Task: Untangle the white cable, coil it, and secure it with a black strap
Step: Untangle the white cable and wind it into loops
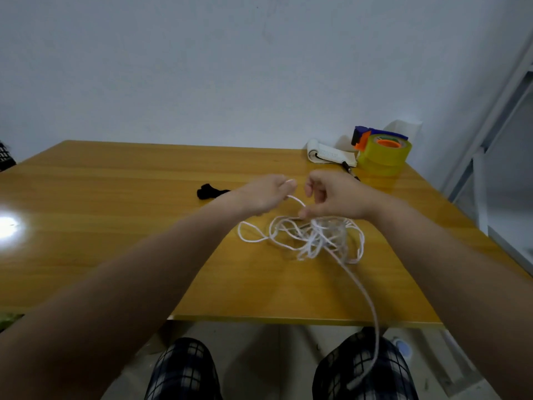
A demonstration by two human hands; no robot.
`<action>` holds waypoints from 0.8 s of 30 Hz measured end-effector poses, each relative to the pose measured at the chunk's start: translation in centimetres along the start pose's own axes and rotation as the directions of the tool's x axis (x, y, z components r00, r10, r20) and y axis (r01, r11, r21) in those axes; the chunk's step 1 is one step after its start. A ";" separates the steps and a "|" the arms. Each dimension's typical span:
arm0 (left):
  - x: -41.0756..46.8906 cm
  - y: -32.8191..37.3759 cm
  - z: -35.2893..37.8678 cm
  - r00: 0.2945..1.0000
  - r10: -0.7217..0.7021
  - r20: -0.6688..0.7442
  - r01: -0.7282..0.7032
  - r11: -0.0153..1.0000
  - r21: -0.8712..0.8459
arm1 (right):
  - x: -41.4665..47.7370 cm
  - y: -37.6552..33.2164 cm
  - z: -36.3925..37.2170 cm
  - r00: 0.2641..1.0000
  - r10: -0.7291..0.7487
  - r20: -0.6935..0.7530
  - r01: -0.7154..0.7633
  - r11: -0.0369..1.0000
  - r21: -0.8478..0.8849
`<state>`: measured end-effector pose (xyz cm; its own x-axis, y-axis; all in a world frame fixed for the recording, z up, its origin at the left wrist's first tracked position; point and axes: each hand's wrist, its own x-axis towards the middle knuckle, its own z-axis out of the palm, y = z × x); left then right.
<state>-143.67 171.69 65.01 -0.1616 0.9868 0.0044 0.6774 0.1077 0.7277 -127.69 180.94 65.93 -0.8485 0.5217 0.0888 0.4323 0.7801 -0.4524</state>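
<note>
Both hands raised over the tangle, probably to free one strand. Left hand (268, 194) and right hand (331, 197) both pinching the cable (311, 241). Strap (209, 192) waiting just beyond the left fingers (290, 183).

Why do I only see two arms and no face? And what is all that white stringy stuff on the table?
The camera sits on the person's head and looks down, so you see what they see: their own two arms, and their checked trousers below the table edge. The left hand and the right hand each pinch a bit of a white cable. Most of it lies in a tangled heap on the yellow wooden table, and one end hangs down over the person's lap. To the left lies a small black strap. At the far corner stand a roll of yellowish tape and a white notepad.
</note>
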 end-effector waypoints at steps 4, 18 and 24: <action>-0.7 -2.2 -2.2 0.998 -0.016 0.065 0.015 1.000 0.020 | -1.1 2.7 1.2 0.997 0.073 -0.019 -0.075 0.988 -0.138; -1.5 0.2 -2.4 0.858 -0.128 -0.498 -0.245 0.749 -0.615 | -0.6 0.0 3.5 0.996 0.012 -0.089 -0.010 1.000 0.023; -1.1 1.3 -5.8 0.734 -0.291 -0.614 -0.298 0.674 -0.676 | 0.7 -0.1 -1.7 0.875 0.119 -0.469 0.061 0.934 0.351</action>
<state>-146.74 170.07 69.91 -0.7564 0.6187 0.2126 0.0199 -0.3030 0.9528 -127.78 181.81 67.49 -0.5482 0.7113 0.4399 0.2447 0.6394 -0.7289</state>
